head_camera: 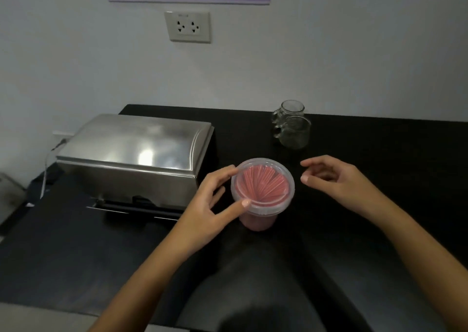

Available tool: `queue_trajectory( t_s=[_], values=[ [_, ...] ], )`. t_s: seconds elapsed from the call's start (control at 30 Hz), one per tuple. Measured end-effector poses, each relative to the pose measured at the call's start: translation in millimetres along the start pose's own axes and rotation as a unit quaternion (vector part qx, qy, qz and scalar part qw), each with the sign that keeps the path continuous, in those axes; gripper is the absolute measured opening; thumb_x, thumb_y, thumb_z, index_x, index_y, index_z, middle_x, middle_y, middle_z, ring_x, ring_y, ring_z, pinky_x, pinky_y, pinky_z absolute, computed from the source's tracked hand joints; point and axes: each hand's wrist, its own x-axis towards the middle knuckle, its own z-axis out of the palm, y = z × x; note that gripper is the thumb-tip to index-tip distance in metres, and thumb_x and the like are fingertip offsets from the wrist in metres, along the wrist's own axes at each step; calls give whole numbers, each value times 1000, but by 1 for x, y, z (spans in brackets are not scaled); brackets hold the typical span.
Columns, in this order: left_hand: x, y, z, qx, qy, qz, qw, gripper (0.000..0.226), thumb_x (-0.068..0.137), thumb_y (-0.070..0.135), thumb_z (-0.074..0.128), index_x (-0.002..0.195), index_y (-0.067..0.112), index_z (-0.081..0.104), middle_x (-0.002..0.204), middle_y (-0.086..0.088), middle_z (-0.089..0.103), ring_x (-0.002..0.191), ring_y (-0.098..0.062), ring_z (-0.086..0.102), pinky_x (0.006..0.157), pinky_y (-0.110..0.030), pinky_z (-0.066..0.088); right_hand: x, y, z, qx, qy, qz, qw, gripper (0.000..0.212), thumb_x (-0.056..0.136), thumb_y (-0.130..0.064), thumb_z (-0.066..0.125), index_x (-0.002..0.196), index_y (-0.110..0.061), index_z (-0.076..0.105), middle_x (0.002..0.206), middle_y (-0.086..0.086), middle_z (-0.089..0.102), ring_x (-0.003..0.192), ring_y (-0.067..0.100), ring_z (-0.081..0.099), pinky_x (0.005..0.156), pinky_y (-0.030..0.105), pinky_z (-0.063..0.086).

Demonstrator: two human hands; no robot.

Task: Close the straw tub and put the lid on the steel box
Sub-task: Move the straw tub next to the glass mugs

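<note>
A clear plastic tub of pink straws [262, 192] stands on the black table [379, 154], with its clear round lid [283, 172] lying across the top. My left hand [212, 205] touches the lid's left rim with thumb and index finger, the fingers spread. A short way right of the tub, my right hand [329, 179] hovers with loosely curled fingers and nothing in it. The steel box [136, 154] sits to the left of the tub, its curved steel lid resting on top of it.
Two clear glass mugs [292, 126] stand behind the tub near the wall. A white cable [46, 164] hangs at the steel box's left side. A wall socket [187, 26] is above. The table's near edge runs along the bottom left.
</note>
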Motion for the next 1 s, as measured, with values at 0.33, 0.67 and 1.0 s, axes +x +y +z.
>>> queue_trajectory(
  t_s=[0.33, 0.67, 1.0],
  values=[
    [6, -55, 9, -40, -23, -132, 990, 73, 70, 6, 74, 119, 44, 35, 125, 25, 44, 118, 7, 43, 97, -10, 36, -6, 48, 29, -6, -81, 73, 994, 52, 74, -17, 71, 121, -20, 48, 113, 1, 56, 102, 10, 55, 86, 23, 46],
    [30, -68, 7, -5, -49, -123, 991, 80, 48, 43, 82, 118, 42, 44, 126, 9, 55, 122, -4, 50, 103, -23, 41, -1, 61, 70, 26, -65, 27, 997, 85, 62, -30, 80, 131, -29, 31, 137, -5, 44, 118, 2, 41, 94, 16, 35],
    [59, -76, 18, -15, 25, -104, 994, 70, 67, 4, 77, 127, 22, 44, 135, -6, 47, 118, -9, 51, 95, -18, 46, 29, 63, 64, 42, -27, 18, 999, 79, 68, -26, 76, 133, -28, 32, 136, -3, 45, 115, 1, 42, 94, 18, 36]
  ],
)
